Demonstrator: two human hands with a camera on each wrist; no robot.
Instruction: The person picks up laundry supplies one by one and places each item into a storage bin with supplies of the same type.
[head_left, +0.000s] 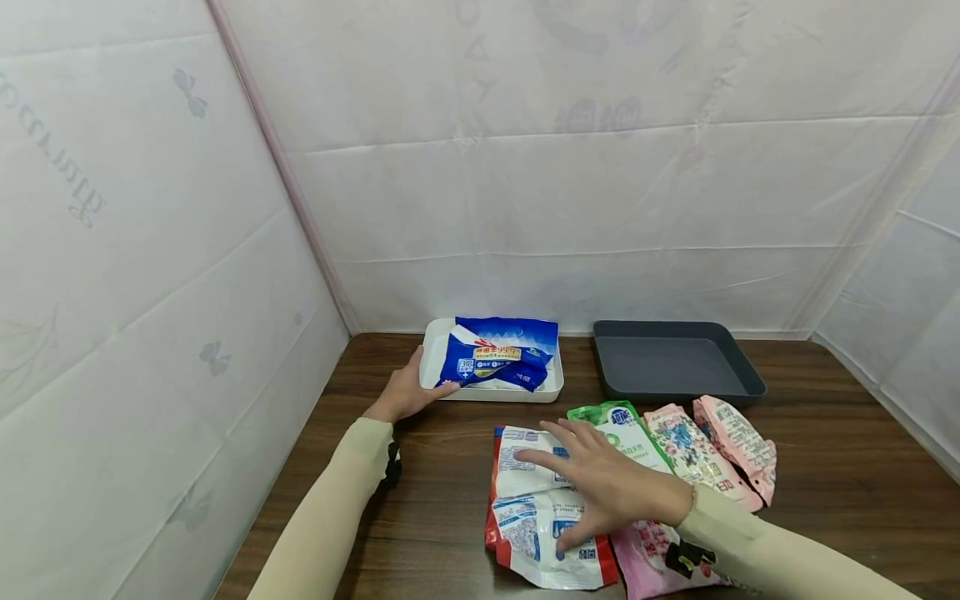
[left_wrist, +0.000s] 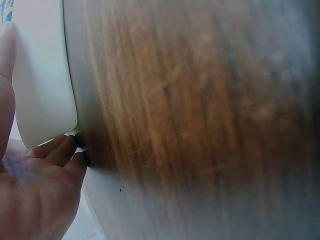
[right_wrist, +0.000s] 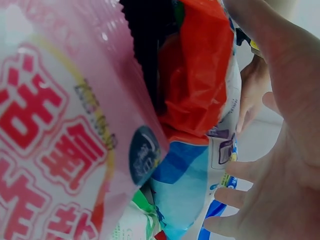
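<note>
My left hand holds the left end of a white tray; its thumb lies along the front rim and its fingers are at the outer wall. A blue and white packet lies inside that tray, its upper end on the back rim. Over a red and white packet my right hand is spread, fingers apart, holding nothing. A pink packet with red characters lies partly under the right forearm. Just beyond the right hand is a green and white packet.
An empty dark grey tray stands at the back right of the wooden table. In front of it lie a floral pink packet and a crumpled pink packet. White sheeting encloses the table's back and sides.
</note>
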